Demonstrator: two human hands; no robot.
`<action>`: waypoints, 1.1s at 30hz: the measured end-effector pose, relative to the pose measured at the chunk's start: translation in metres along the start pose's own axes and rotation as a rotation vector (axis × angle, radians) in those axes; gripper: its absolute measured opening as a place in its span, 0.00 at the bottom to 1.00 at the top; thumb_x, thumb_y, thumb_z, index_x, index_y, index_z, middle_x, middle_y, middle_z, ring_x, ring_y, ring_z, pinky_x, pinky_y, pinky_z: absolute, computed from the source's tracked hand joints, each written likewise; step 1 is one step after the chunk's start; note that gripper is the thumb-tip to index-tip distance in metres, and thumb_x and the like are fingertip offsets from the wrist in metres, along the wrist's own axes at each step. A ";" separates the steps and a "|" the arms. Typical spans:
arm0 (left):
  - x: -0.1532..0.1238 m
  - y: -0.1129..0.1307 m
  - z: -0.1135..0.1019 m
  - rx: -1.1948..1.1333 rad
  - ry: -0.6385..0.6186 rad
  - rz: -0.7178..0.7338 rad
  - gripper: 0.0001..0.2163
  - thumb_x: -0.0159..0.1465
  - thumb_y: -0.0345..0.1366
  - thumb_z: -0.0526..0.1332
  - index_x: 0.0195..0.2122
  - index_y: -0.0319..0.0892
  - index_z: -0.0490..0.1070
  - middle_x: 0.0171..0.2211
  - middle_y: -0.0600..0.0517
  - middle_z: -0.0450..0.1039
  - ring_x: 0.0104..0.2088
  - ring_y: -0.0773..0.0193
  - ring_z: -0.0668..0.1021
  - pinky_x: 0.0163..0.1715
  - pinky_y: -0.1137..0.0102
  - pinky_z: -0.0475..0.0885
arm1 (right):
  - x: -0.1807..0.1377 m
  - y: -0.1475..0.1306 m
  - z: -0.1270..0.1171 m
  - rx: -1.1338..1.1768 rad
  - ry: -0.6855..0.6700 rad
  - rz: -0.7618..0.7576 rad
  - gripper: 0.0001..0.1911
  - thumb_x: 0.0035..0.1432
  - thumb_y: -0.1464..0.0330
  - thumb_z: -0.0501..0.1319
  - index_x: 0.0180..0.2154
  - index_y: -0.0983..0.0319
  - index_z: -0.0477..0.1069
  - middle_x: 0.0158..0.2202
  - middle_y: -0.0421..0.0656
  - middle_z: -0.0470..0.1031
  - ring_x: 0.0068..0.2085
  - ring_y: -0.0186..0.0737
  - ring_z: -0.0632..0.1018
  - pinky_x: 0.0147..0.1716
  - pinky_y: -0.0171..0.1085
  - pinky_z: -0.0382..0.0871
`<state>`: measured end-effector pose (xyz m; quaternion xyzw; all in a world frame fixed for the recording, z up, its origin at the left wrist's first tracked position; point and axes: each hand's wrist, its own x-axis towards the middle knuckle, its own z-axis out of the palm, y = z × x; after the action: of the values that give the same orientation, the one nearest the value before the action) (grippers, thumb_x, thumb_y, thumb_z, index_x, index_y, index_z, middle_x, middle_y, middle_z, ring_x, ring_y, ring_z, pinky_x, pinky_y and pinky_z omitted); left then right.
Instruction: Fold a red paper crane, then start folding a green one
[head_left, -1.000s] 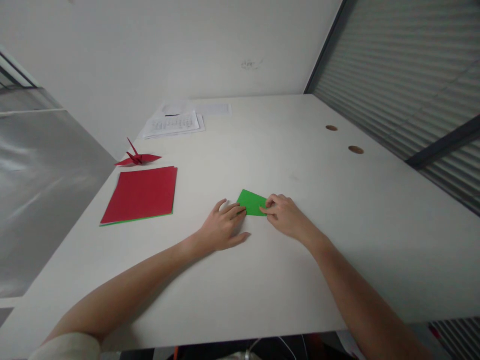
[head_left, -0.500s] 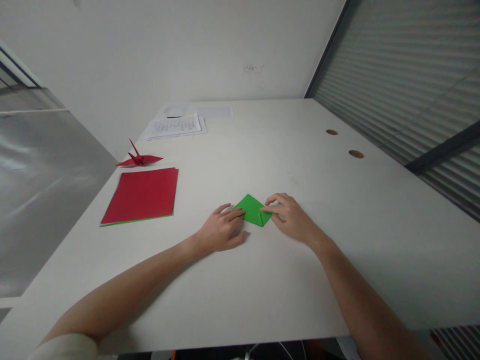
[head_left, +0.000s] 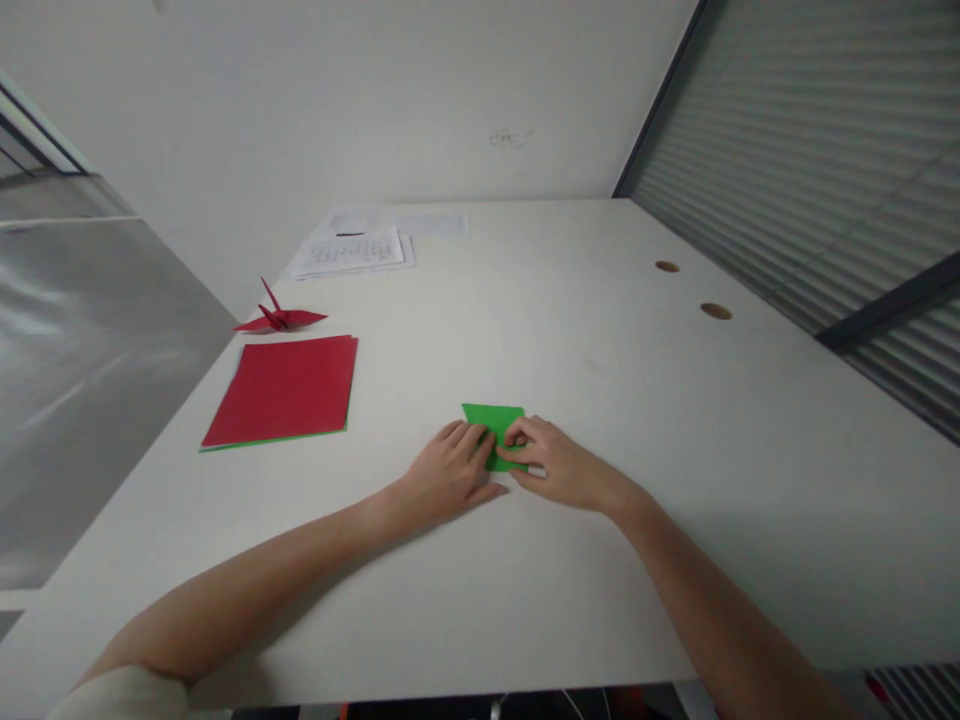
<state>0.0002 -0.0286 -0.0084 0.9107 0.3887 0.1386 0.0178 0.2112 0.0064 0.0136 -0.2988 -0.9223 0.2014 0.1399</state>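
A small folded piece of green origami paper (head_left: 496, 416) lies on the white table in front of me, partly covered by my fingers. My left hand (head_left: 448, 470) rests on its left part, fingertips pressing down and the thumb stretched out along the table below. From the other side, my right hand (head_left: 564, 466) has its thumb and fingers closed on the right part of the paper, index finger reaching toward the middle. The two hands' fingertips nearly meet over the sheet. Fold lines beneath the fingers are hidden.
A stack of square red paper (head_left: 289, 390), with green showing at its lower edge, lies left. Behind it stands a red paper crane (head_left: 280, 315). Printed sheets (head_left: 352, 253) lie farther back. Two round holes (head_left: 716, 312) pierce the white table (head_left: 465, 600) at right.
The green paper has turned from a diamond position to a squarer one and sits slightly nearer me. My right hand has moved left and my fingertips have come closer together.
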 end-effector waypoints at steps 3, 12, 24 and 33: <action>0.000 0.000 -0.002 -0.006 0.008 0.023 0.22 0.67 0.51 0.50 0.51 0.38 0.65 0.46 0.40 0.69 0.49 0.51 0.72 0.50 0.54 0.68 | 0.000 -0.002 0.002 0.053 -0.046 -0.029 0.07 0.57 0.68 0.63 0.38 0.56 0.78 0.42 0.43 0.72 0.46 0.42 0.72 0.49 0.44 0.65; -0.003 -0.001 0.005 0.016 0.110 0.027 0.12 0.69 0.36 0.51 0.46 0.37 0.70 0.45 0.41 0.72 0.46 0.54 0.76 0.46 0.57 0.74 | 0.006 0.017 0.027 -0.189 0.210 0.259 0.16 0.62 0.66 0.58 0.51 0.56 0.73 0.41 0.48 0.69 0.43 0.46 0.69 0.45 0.46 0.65; -0.003 -0.006 0.005 0.103 0.185 0.128 0.10 0.68 0.34 0.55 0.46 0.36 0.70 0.39 0.44 0.76 0.43 0.54 0.79 0.39 0.59 0.78 | 0.006 0.017 0.030 -0.294 0.171 0.268 0.16 0.62 0.66 0.59 0.51 0.57 0.73 0.42 0.48 0.69 0.42 0.45 0.68 0.44 0.43 0.64; -0.003 -0.005 0.003 0.201 0.104 0.242 0.05 0.65 0.26 0.55 0.37 0.34 0.69 0.34 0.44 0.74 0.37 0.57 0.79 0.32 0.65 0.77 | 0.007 0.015 0.028 -0.296 0.162 0.277 0.15 0.61 0.66 0.60 0.50 0.58 0.74 0.42 0.48 0.69 0.42 0.45 0.68 0.43 0.42 0.63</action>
<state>-0.0042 -0.0267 -0.0129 0.9397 0.2883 0.1471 -0.1105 0.2026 0.0134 -0.0172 -0.4551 -0.8777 0.0566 0.1392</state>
